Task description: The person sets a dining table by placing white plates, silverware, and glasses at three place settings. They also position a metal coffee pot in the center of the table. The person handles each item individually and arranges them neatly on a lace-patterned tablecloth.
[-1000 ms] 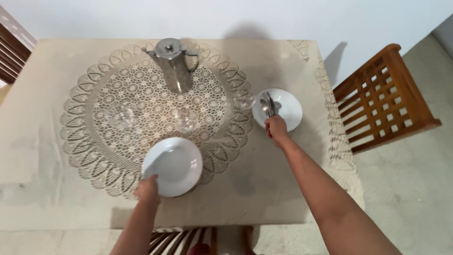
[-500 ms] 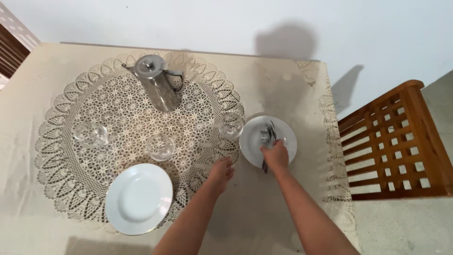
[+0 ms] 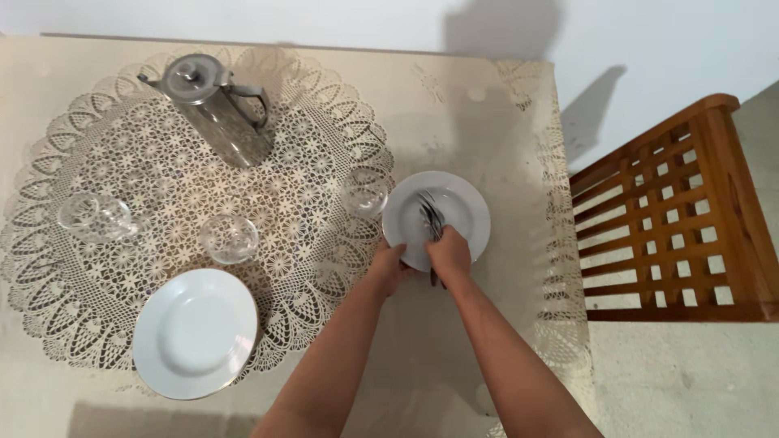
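At table's right edge: right hand [image 3: 449, 251] clamped on cutlery [image 3: 429, 217] over the white plate [image 3: 466, 212]; left hand [image 3: 388, 266] grips the plate's near rim. Risk: glass [image 3: 364, 191] just beside the plate, a nudge topples it.

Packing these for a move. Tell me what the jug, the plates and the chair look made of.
Jug: brushed metal, likely steel; grey sheen, dull reflections.
Plates: glossy white, probably ceramic; smooth glazed shine, though melamine can't be ruled out.
Chair: varnished reddish-brown wood; visible grain and lattice slats.
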